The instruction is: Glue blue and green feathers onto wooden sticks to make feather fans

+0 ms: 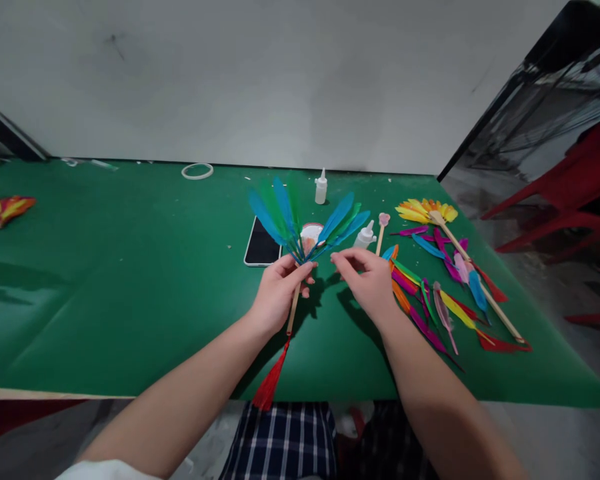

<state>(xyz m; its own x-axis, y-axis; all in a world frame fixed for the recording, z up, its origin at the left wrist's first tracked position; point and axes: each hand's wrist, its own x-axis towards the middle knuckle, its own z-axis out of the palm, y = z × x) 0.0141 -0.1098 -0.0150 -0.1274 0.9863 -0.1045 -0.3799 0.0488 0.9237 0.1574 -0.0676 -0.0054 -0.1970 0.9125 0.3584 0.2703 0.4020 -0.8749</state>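
My left hand (275, 297) is closed round a feather fan (267, 219) at the point where its blue and green feathers meet the wooden handle (293, 310). The feathers spread upward in two groups with a gap between them. From the handle's lower end hangs a red tassel (271, 380), reaching past the table's front edge. Just right of the fan, my right hand (373, 277) is held with thumb and forefinger pinched together, apart from the feathers. Whatever may be between those fingertips is too small to make out.
On the green table (130, 300) lie a phone (261, 245), loose coloured feathers (425, 307) and a yellow feather fan (425, 212). Two glue bottles, one upright (321, 188) and one tilted (365, 235), are beyond my hands. A white ring (197, 176) rests near the wall.
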